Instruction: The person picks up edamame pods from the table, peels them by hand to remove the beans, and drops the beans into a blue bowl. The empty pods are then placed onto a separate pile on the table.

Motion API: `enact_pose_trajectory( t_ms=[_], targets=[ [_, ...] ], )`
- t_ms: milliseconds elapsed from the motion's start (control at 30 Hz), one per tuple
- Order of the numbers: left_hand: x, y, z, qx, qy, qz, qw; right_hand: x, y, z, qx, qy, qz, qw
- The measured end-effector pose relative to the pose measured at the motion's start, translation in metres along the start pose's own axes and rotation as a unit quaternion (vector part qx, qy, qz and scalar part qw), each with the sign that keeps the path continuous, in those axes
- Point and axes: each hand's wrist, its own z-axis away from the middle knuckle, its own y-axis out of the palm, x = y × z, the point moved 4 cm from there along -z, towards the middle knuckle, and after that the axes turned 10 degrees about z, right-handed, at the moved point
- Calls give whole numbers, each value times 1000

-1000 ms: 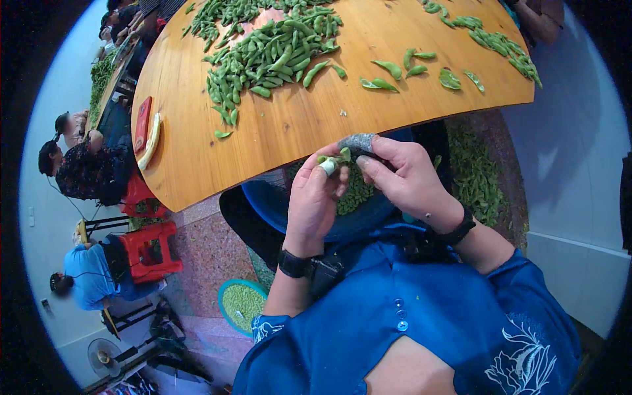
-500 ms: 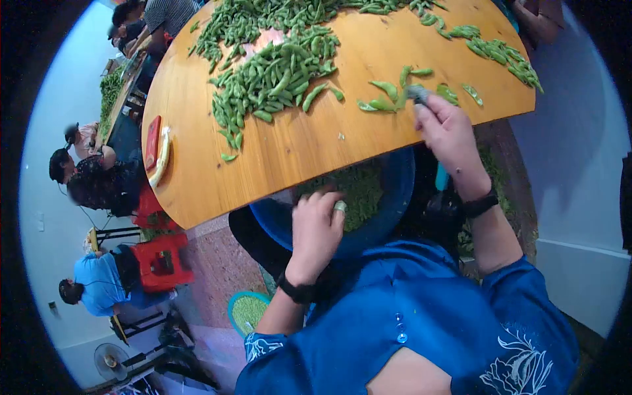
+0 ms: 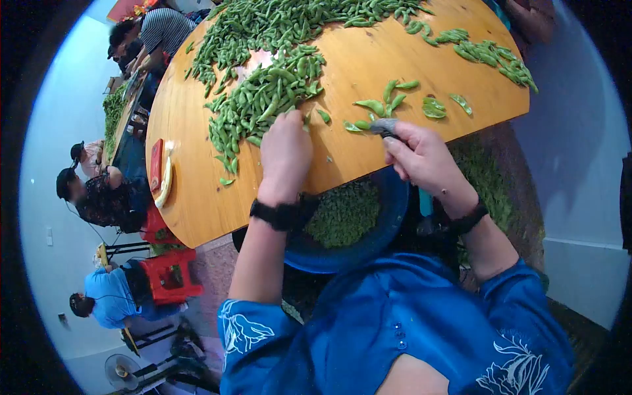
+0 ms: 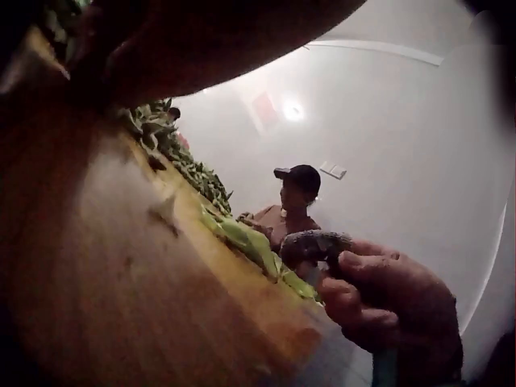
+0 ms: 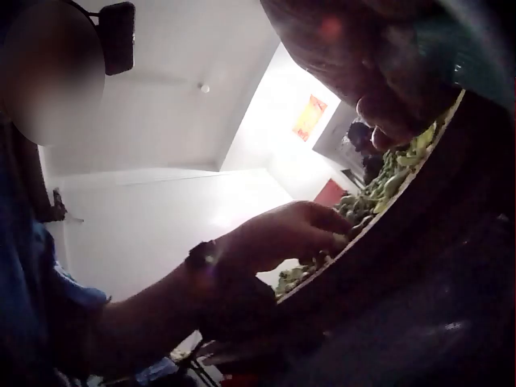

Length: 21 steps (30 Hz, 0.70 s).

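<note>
My left hand reaches over the table edge to the near side of a pile of green soybean pods. Its fingertips are hidden at the pods in the head view; in the right wrist view the fingers bend down to the pile. I cannot tell whether they grip a pod. My right hand is at the table edge, fingers curled round a tool whose teal handle shows below the palm. Grey wrapping covers its index fingertip, which overlaps a pod in the head view.
Under the edge of the wooden table, a blue tub holds shelled beans. Several loose pods and opened pods lie near the right hand. A red box is at left. Other people sit beyond.
My left hand has moved from over the tub forward to the pod pile. The right hand left the left one, went out over the loose pods, then came back down and left.
</note>
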Motion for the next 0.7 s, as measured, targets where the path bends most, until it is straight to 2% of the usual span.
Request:
enact_pose_trajectory(
  t_ms=[33, 67, 100, 133, 200, 233, 300, 367, 433, 500, 567, 700],
  targets=[
    [-5, -4, 7, 3, 4, -2, 1000, 2, 3, -1, -4, 1, -3, 1000],
    [-9, -6, 19, 30, -31, 208, 977, 4, 8, -3, 42, 24, -11, 999],
    [-15, -9, 32, 59, -68, 408, 908, 4, 14, -2, 88, 49, -19, 995],
    [-23, -15, 43, 65, -67, 408, 908, 8, 19, 0, 107, 26, -64, 992],
    [-31, -15, 67, 120, -170, 562, 801, 17, 26, 7, 125, 50, -94, 986],
    [-34, -13, 76, 122, -172, 562, 800, 18, 31, 11, 148, 70, -120, 979],
    [-38, -8, 89, 65, -173, 623, 760, 17, 37, 16, 168, 80, -117, 976],
    [-39, -4, 98, 46, -159, 630, 758, 18, 42, 22, 186, 69, -88, 976],
    [-39, -2, 105, 14, -120, 595, 795, 13, 47, 25, 193, 67, -85, 975],
    [-38, 1, 113, 19, -121, 588, 799, 13, 49, 28, 198, 64, -81, 975],
    [-43, -4, 118, -26, -32, 457, 888, 15, 51, 33, 200, 75, -88, 973],
    [-47, -1, 128, -59, -48, 442, 894, 3, 63, 39, 189, 70, -87, 976]
  ],
)
